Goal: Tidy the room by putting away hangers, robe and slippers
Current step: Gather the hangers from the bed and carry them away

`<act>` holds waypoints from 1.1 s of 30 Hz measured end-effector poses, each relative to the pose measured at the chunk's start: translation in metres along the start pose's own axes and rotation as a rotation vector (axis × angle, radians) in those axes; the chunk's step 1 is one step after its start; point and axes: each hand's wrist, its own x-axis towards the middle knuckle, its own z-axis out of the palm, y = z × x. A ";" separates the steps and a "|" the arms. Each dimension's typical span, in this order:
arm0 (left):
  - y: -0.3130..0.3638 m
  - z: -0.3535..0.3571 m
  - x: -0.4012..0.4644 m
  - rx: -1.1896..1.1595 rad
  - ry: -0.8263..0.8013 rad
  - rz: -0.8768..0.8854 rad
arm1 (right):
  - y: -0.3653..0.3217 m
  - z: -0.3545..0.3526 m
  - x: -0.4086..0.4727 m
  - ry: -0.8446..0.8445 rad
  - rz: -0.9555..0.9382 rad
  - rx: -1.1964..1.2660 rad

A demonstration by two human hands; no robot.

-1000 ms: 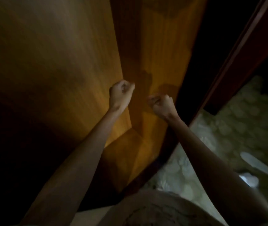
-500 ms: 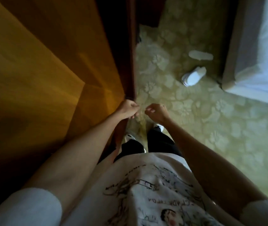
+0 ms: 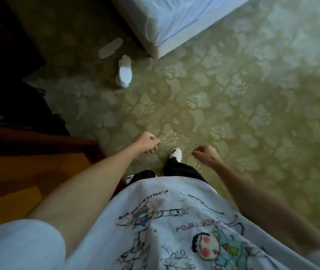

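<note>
Looking down from head height, a person stands on a patterned green carpet (image 3: 223, 98) with both bare arms held out in front. The left hand (image 3: 147, 142) is at centre, its fingers curled loosely with nothing in them. The right hand (image 3: 206, 153) is just to the right, fingers drawn into a fist, also holding nothing. Between and below the hands, a white shoe (image 3: 176, 153) pokes out from a dark trouser leg.

Far ahead and slightly left lie two white slippers, near each other on the carpet. One slipper (image 3: 124, 72) sits upright, its opening showing. The other slipper (image 3: 110, 48) lies flat just beyond it, looking like a pale sole. To their right, close by, is the corner of a bed (image 3: 174, 22) with a white sheet.

Dark wooden furniture (image 3: 19, 168) fills the left edge, too dim to make out. A white printed T-shirt (image 3: 165, 227) covers the near foreground.
</note>
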 end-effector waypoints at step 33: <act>0.619 -0.004 0.330 0.228 -0.149 0.149 | -0.025 -0.581 0.313 0.287 -0.029 0.234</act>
